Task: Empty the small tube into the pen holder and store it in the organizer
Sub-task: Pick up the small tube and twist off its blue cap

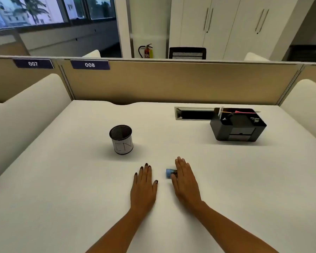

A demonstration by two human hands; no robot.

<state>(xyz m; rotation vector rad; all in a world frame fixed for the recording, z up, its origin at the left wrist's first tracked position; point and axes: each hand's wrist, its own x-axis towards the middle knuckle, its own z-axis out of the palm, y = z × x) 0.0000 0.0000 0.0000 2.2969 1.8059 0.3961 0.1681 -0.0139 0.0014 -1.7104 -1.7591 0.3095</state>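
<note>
left hand (pixel 144 185): flat, fingers spread, holding nothing | right hand (pixel 185 181): flat, beside tube, not gripping | tube (pixel 169 173): lying mid-desk, blue cap leftward | pen holder (pixel 121 139): upright, bare desk (pixel 62 179) around | organizer (pixel 237 125): far right

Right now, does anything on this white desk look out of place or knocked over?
Only the small blue-capped tube: it lies on its side against the right hand. The mesh pen holder and black organizer stand upright; nothing spilled.

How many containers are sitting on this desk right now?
3: the pen holder at centre left, the black organizer at far right, and the small tube lying partly under the right hand. Nothing else shows.
</note>
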